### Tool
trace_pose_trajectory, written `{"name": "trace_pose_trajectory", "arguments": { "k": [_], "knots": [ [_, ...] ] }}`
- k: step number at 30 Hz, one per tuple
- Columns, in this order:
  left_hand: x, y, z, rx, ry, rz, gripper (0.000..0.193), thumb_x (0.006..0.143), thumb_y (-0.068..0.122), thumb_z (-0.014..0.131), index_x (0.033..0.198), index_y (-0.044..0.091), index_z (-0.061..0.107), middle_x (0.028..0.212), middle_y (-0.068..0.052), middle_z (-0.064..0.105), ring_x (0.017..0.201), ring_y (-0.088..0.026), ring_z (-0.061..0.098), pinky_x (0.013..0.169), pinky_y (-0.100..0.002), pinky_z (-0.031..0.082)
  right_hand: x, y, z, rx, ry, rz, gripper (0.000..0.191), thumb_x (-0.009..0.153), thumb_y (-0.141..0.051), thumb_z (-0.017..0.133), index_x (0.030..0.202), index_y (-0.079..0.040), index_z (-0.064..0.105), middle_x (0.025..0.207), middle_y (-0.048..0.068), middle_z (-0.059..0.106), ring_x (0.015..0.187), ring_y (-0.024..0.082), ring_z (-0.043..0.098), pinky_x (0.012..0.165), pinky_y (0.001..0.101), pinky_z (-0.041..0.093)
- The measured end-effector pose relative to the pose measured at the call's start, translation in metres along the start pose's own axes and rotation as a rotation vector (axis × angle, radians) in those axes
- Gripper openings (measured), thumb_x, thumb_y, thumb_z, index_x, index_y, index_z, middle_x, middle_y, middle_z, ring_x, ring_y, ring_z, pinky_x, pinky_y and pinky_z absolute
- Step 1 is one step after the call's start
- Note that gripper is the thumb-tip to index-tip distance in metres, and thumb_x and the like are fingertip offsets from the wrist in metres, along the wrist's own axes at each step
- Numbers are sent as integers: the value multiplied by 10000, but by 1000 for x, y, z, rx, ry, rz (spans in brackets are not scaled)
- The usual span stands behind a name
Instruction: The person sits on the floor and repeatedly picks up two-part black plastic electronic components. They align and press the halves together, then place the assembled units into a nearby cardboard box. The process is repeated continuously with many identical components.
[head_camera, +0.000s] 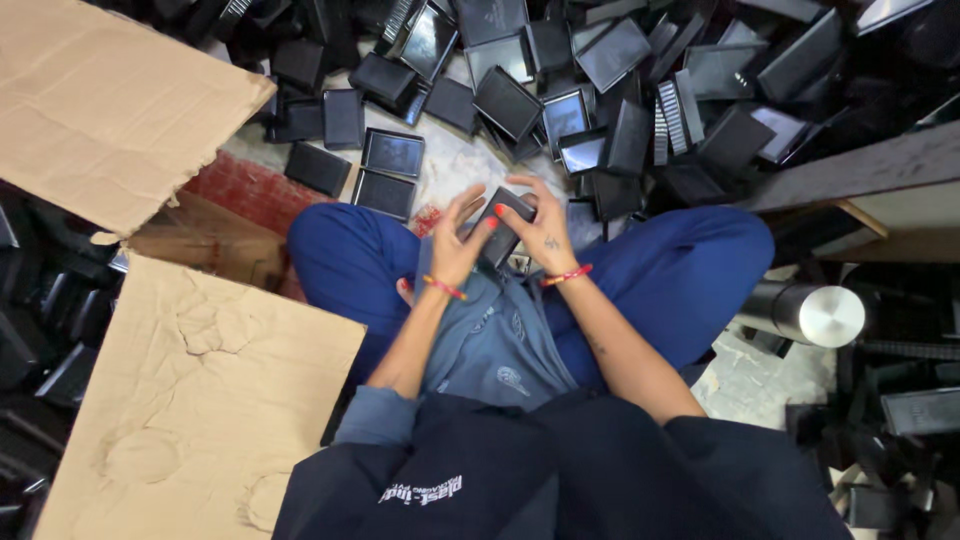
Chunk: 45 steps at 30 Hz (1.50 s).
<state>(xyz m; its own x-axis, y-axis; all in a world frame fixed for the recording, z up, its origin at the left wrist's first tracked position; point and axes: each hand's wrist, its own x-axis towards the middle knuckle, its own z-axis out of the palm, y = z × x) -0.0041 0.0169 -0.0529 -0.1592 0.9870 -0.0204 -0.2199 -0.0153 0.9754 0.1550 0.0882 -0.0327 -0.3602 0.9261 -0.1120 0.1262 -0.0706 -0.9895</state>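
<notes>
On the left, flattened cardboard sheets (200, 400) covered the floor. We sat cross-legged; our left hand (458, 245) pinched the near-left end of a small black box (503, 222) over our lap. Our right hand (543, 232) gripped its far-right side, probably steadying it for both thumbs. Its long axis ran from near-left to far-right. Beyond lay a heap of black trays (560, 80).

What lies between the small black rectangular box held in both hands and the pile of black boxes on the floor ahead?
In the head view, between the held black box and the pile, a patch of bare pale floor shows, flanked by stray boxes.
</notes>
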Motion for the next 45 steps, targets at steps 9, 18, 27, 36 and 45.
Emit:
{"name": "trace_pose_trajectory", "arguments": {
  "k": [9,18,27,36,45],
  "knots": [
    [-14,-17,7,460,291,196,1072,696,239,935,1533,-17,316,1380,-165,567,1193,-257,615,1030,-367,498,14,-63,17,-248,-397,-39,311,1011,-233,560,1284,-98,624,1017,71,729,971,138,701,862,293,546],
    [10,-55,-19,-690,355,-168,668,949,375,650,1482,22,459,1446,-186,589,1137,-316,671,757,-417,551,104,-89,13,-685,-78,-665,352,980,-206,703,1291,-56,635,1306,174,659,1240,368,607,1086,423,459],
    [13,-46,-17,-772,270,-351,693,966,616,457,1437,110,516,1386,-154,636,1104,-359,695,755,-433,595,140,-76,-18,-982,86,-402,489,729,-347,872,1071,-99,625,1127,146,672,1102,359,600,1038,472,412],
    [15,-43,-8,-606,396,-335,583,1002,512,545,1435,123,521,1329,-79,609,1202,-221,607,1010,-411,486,-4,-17,5,-416,-104,-189,877,713,-332,796,1458,-58,424,1229,190,617,1157,347,627,1000,420,502],
    [9,-42,-16,-523,422,-307,683,1001,597,570,1409,49,541,1250,-67,604,1067,-183,615,894,-351,520,24,32,5,-48,-281,126,984,753,-284,773,1591,-191,264,1134,130,594,895,240,641,708,397,607]
  ]
}}
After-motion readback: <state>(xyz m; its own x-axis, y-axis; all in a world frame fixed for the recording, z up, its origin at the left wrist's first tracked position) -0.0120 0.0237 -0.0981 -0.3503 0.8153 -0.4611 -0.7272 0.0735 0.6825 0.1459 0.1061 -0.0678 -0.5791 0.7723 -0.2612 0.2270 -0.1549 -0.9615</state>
